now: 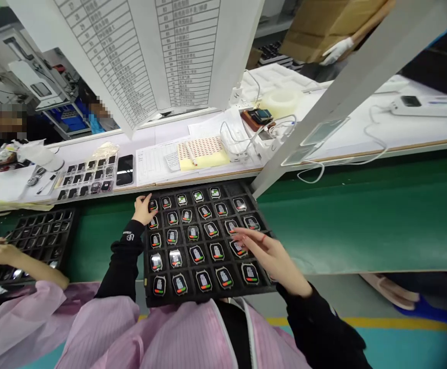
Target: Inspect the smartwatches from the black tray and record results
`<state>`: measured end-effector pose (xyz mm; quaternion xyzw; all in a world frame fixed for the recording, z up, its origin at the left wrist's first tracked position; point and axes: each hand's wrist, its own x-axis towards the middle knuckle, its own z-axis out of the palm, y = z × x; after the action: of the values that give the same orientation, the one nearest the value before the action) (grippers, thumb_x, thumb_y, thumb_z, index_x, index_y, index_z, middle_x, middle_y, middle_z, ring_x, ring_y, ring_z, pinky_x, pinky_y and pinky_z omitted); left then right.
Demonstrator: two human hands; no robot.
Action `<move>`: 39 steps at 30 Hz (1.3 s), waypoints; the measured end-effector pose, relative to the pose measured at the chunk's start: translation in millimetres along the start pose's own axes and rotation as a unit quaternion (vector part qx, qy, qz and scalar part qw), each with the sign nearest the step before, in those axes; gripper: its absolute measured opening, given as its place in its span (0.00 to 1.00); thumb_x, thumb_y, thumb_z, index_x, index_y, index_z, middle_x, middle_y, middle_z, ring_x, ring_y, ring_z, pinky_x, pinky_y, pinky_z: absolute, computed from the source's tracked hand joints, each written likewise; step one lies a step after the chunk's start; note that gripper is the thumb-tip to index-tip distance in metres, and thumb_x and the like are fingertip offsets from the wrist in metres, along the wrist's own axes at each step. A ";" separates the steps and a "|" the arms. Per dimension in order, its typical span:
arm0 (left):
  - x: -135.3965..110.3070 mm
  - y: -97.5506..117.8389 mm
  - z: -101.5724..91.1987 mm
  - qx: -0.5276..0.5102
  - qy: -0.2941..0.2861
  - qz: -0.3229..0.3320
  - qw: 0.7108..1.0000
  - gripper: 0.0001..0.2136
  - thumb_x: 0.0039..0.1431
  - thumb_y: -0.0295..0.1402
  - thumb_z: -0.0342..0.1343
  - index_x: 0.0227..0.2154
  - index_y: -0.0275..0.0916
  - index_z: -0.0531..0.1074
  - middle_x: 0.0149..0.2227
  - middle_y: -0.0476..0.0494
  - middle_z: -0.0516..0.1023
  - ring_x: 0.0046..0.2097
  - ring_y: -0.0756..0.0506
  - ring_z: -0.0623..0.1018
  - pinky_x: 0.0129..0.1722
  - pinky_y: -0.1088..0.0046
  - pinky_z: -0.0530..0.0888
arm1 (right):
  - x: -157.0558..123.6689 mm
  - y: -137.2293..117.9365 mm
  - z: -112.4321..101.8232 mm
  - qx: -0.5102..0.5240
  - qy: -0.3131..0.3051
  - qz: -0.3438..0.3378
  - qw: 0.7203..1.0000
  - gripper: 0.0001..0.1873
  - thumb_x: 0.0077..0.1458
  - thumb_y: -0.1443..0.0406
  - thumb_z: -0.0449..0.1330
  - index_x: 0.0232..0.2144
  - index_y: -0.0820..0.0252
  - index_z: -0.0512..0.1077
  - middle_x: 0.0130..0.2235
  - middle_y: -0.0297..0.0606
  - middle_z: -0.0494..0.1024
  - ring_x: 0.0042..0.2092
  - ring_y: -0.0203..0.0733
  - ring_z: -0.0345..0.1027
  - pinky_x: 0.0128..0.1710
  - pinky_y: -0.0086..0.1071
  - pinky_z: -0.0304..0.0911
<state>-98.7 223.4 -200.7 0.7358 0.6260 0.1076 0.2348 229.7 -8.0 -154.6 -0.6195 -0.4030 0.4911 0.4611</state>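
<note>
Head view: tray [192, 299] of lit watch modules [197, 254] on green belt [362, 220], near edge; left hand [143, 207] at tray's far-left corner, fingers curled, can't tell if gripping; right hand [273, 256] over right columns, fingers apart, holding nothing; modules likely light, stiff, glass faces fragile, so pinch by side edges

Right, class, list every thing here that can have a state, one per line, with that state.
Watches, screens lit, face up in the tray pockets.
Black tray, flat on the green belt, nearly full.
Left hand, open, fingers on the tray's far left corner.
Right hand, open, fingers stretched over the right-hand watches.
Phone, screen dark, lying flat.
</note>
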 end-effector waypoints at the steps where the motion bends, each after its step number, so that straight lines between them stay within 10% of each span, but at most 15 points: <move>1: -0.1 6.4 -1.0 0.009 0.021 0.012 1.000 0.32 0.54 0.31 0.60 0.63 0.39 0.61 0.57 0.32 0.61 0.59 0.36 0.65 0.61 0.56 0.65 | 14.9 1.5 -1.3 -0.009 -0.005 -0.006 1.000 0.28 0.56 0.47 0.60 0.49 0.61 0.75 0.44 0.46 0.81 0.42 0.46 0.75 0.48 0.43 0.71; 9: 17.5 80.1 34.9 0.059 -0.039 0.125 0.990 0.17 0.63 0.29 0.46 0.50 0.35 0.74 0.45 0.34 0.74 0.50 0.39 0.71 0.56 0.60 0.67 | 152.7 0.9 -1.5 -0.285 0.040 0.032 0.957 0.20 0.61 0.66 0.52 0.52 0.68 0.73 0.49 0.48 0.79 0.49 0.43 0.74 0.51 0.34 0.68; 16: 26.5 94.0 58.7 0.089 -0.021 0.098 0.991 0.17 0.64 0.31 0.42 0.46 0.33 0.74 0.49 0.26 0.70 0.54 0.30 0.66 0.53 0.48 0.64 | 201.7 -3.8 22.6 -0.386 0.072 0.081 0.916 0.19 0.64 0.67 0.49 0.46 0.69 0.77 0.50 0.56 0.77 0.55 0.51 0.70 0.55 0.34 0.60; 24: 31.4 92.3 55.6 -0.020 -0.073 0.133 0.988 0.15 0.68 0.29 0.38 0.45 0.39 0.70 0.45 0.40 0.77 0.47 0.42 0.73 0.51 0.64 0.69 | 209.6 -5.3 32.5 -0.383 0.053 0.105 0.916 0.19 0.66 0.62 0.48 0.43 0.66 0.76 0.47 0.57 0.78 0.54 0.55 0.70 0.53 0.37 0.60; 31: 27.4 99.8 50.9 -0.279 -0.095 0.028 0.955 0.11 0.67 0.33 0.43 0.44 0.37 0.69 0.37 0.42 0.77 0.34 0.47 0.78 0.31 0.73 0.70 | 204.7 -2.9 26.3 -0.255 0.053 0.105 0.960 0.15 0.64 0.64 0.49 0.34 0.65 0.73 0.32 0.48 0.80 0.40 0.47 0.76 0.46 0.33 0.64; 39: -38.2 114.7 11.6 -0.481 -0.175 0.074 0.856 0.26 0.55 0.38 0.62 0.55 0.39 0.65 0.46 0.39 0.74 0.34 0.51 0.78 0.24 0.81 0.69 | 116.2 -19.2 36.5 0.051 -0.021 0.060 0.997 0.22 0.59 0.49 0.47 0.43 0.59 0.65 0.39 0.46 0.79 0.32 0.41 0.73 0.26 0.31 0.65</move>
<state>-1.0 171.7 -150.5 0.5819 0.3885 0.2820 0.6565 215.5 113.8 -167.0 -0.6079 -0.3491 0.5509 0.4528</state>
